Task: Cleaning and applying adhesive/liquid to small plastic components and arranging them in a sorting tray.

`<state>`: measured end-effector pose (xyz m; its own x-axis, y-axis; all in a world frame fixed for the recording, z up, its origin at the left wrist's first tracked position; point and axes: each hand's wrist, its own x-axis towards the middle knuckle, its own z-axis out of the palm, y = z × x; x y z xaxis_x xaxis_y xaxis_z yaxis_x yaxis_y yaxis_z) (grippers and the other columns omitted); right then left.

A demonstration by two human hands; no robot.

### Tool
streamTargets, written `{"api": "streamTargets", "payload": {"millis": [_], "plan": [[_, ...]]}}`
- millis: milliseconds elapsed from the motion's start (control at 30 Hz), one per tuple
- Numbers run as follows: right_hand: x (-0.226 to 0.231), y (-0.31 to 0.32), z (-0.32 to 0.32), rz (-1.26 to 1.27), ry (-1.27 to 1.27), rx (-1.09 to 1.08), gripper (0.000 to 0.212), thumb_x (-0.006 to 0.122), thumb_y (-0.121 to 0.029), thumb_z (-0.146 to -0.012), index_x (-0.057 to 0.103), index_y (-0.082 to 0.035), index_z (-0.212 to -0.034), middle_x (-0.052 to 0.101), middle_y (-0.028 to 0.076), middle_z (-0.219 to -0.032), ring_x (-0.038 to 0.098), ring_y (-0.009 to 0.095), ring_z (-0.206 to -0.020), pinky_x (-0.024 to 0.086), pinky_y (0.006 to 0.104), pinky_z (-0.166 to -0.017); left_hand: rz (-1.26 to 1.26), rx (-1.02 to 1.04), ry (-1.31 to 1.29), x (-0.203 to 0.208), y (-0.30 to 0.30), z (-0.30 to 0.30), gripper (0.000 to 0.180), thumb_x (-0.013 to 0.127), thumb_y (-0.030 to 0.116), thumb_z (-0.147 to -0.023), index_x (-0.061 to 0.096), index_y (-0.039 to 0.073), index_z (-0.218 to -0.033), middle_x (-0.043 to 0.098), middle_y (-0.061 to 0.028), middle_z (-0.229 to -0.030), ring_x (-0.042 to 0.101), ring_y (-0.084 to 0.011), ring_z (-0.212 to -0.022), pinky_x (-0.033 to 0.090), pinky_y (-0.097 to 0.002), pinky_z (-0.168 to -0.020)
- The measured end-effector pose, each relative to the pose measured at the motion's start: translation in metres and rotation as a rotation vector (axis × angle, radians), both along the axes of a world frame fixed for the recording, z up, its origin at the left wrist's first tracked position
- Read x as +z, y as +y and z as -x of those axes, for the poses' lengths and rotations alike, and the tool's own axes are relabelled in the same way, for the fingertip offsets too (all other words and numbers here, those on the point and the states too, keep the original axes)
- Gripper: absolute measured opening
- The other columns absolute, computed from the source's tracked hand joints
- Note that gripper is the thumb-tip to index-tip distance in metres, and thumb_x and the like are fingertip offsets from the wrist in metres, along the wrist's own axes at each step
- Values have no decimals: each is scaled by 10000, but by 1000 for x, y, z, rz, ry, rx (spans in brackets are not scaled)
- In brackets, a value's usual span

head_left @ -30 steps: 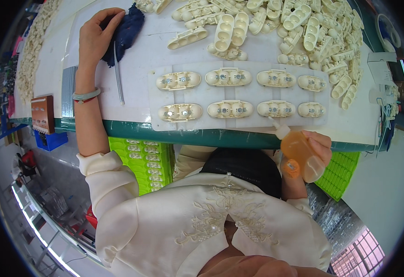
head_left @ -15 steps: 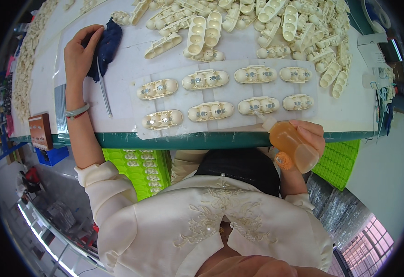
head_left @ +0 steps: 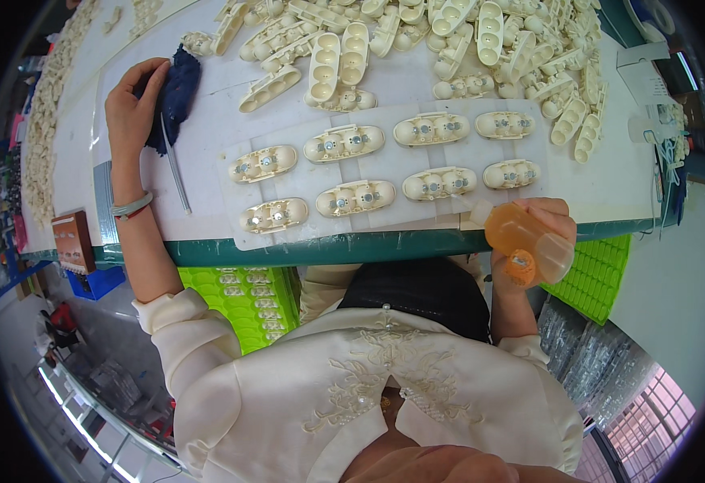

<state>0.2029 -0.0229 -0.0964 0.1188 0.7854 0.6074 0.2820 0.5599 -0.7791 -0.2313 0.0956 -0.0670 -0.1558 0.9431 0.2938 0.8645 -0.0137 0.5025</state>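
Observation:
My right hand [head_left: 549,217] grips a translucent squeeze bottle [head_left: 521,229] of amber liquid, tilted with its nozzle [head_left: 479,212] toward the left. An orange textured piece [head_left: 521,267] shows under the bottle at my fingers. The nozzle is just off the front edge of a whitish translucent sheet [head_left: 352,165]. On it lie two rows of cream oval parts, among them a front-row part [head_left: 439,183] with shiny metal pieces. At the far left, my left hand [head_left: 131,109] is closed, thumb and fingers pinched at the edge of a dark blue cloth [head_left: 177,92].
A thin metal rod [head_left: 175,173] lies below the cloth. Heaps of cream shells [head_left: 521,48] cover the back of the table. Green trays [head_left: 239,298] stand under the green table edge [head_left: 368,248]. A brown block [head_left: 73,241] sits at the left edge.
My right hand has drawn the bottle back and to the right, away from the front-row oval part. My left hand stays by the cloth. The whole view has shifted slightly.

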Motion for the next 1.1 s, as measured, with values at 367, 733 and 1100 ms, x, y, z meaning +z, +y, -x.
{"api": "streamTargets", "payload": {"millis": [367,733,1100], "plan": [[-5,-3,-8,-3,-12,44,408,671,-319,-833,500,11,-1001,551,149,-900,562,201,-794,488,265,-662,14,-8,-51,-3,3,-1,223,631,187,-868,676,16,-1004,684,-72,-913,617,-118,-834,463,-231,-782],[1,0,-16,-21,-115,6,355,708,-213,-809,494,3,-992,549,143,-895,561,192,-798,502,262,-649,25,4,-30,-2,2,2,227,629,194,-870,677,20,-1007,686,-73,-926,616,-119,-850,457,-232,-801],[-4,-2,-19,-45,-41,-54,399,734,-232,-786,489,3,-995,534,151,-903,570,195,-812,515,265,-667,39,14,-34,-1,2,1,227,630,188,-872,673,18,-1016,685,-72,-935,615,-118,-868,460,-239,-808]]}}
